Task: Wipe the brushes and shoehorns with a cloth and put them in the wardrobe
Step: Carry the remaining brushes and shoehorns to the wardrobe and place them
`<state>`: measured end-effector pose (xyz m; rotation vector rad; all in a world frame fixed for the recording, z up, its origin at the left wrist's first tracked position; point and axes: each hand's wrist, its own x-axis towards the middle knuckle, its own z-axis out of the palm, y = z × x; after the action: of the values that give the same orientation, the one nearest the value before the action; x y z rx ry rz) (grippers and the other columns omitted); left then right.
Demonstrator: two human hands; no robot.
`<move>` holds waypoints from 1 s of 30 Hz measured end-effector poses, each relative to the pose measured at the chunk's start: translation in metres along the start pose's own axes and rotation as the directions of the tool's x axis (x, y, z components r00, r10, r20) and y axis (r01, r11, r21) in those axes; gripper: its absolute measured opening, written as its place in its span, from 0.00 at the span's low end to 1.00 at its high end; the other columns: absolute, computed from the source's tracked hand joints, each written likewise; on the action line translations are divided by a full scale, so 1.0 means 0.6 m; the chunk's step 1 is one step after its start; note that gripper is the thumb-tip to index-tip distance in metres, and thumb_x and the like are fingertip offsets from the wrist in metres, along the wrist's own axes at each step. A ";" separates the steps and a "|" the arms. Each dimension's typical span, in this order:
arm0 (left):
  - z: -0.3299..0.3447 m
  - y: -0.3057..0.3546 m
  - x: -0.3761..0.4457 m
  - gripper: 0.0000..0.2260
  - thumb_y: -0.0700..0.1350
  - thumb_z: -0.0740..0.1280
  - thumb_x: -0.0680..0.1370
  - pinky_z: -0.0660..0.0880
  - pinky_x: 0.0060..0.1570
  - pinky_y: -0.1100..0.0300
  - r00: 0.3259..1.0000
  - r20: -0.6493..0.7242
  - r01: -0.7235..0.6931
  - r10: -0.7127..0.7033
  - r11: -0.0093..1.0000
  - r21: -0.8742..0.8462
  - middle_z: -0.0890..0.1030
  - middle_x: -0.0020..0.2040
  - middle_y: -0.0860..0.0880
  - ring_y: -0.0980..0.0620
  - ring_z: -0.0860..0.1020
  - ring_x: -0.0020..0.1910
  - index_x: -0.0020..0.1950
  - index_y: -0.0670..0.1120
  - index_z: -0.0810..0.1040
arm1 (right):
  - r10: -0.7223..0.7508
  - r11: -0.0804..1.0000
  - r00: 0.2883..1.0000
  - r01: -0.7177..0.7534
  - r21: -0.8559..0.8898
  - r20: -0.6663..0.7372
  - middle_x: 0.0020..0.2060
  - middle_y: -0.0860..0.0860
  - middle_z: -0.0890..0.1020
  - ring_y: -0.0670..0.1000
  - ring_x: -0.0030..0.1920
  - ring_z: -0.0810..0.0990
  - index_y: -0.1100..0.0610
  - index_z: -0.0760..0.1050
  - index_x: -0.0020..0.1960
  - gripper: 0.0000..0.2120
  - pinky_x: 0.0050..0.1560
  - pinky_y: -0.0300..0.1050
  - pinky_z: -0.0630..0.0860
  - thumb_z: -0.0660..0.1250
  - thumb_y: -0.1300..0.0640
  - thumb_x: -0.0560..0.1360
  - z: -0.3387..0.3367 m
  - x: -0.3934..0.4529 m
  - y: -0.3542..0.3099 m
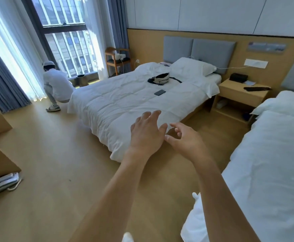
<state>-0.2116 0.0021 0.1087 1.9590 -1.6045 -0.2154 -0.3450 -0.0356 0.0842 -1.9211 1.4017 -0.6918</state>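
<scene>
- Brushes or shoehorns are hard to make out; a dark, flat, brush-like thing [257,88] lies on the nightstand [237,92] right of the near bed, too blurred to name for sure.
- Left hand [147,132] reaches out over the foot corner of the near bed [125,109], fingers spread and straight, holding nothing.
- Right hand [184,139] hovers just right of the left one, over the floor [64,163] beside that bed corner, fingers loosely bent and empty.
- Second bed [273,163] with white bedding lies to the right of the near bed, across the aisle.
- Phone [159,92] lies flat on the near bed's duvet; beyond it rests a waist bag [161,78] with a dark strap, near the pillow [192,66].
- Another person [57,84] in white crouches on the floor left of the near bed, by the window [64,32].
- Wooden chair [117,60] stands beyond the bed's head end, beside the curtain [118,20].
</scene>
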 end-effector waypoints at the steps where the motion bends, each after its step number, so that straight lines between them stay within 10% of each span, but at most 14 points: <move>1: 0.017 0.000 0.035 0.23 0.55 0.60 0.81 0.60 0.71 0.47 1.000 0.020 -0.023 0.023 1.000 -0.007 0.67 0.75 0.50 0.46 0.65 0.73 0.76 0.54 0.64 | 0.021 1.000 0.999 -0.021 -0.003 -0.027 0.71 0.50 0.74 0.51 0.70 0.73 0.46 0.68 0.74 0.27 0.66 0.48 0.72 0.69 0.46 0.77 -0.007 0.028 0.011; 8: 0.123 0.008 0.300 0.22 0.55 0.60 0.81 0.61 0.71 0.48 0.970 0.156 -0.176 0.184 0.982 -0.065 0.66 0.75 0.50 0.47 0.65 0.73 0.76 0.56 0.64 | 0.171 0.985 0.956 -0.173 0.011 -0.241 0.70 0.48 0.74 0.49 0.67 0.75 0.44 0.68 0.73 0.26 0.57 0.43 0.72 0.70 0.46 0.77 -0.046 0.244 0.072; 30: 0.438 0.165 0.882 0.23 0.54 0.61 0.81 0.63 0.69 0.49 0.799 0.334 -0.469 0.500 0.866 -0.175 0.68 0.73 0.51 0.48 0.67 0.71 0.76 0.52 0.64 | 0.412 0.899 0.772 -0.431 0.078 -0.484 0.73 0.47 0.71 0.50 0.73 0.69 0.46 0.65 0.76 0.27 0.71 0.50 0.69 0.68 0.47 0.79 -0.242 0.740 0.298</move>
<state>-0.2824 -0.5919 0.0738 1.4276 -2.2466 -0.4551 -0.4335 -0.5273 0.0592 -1.4120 2.0908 -0.9708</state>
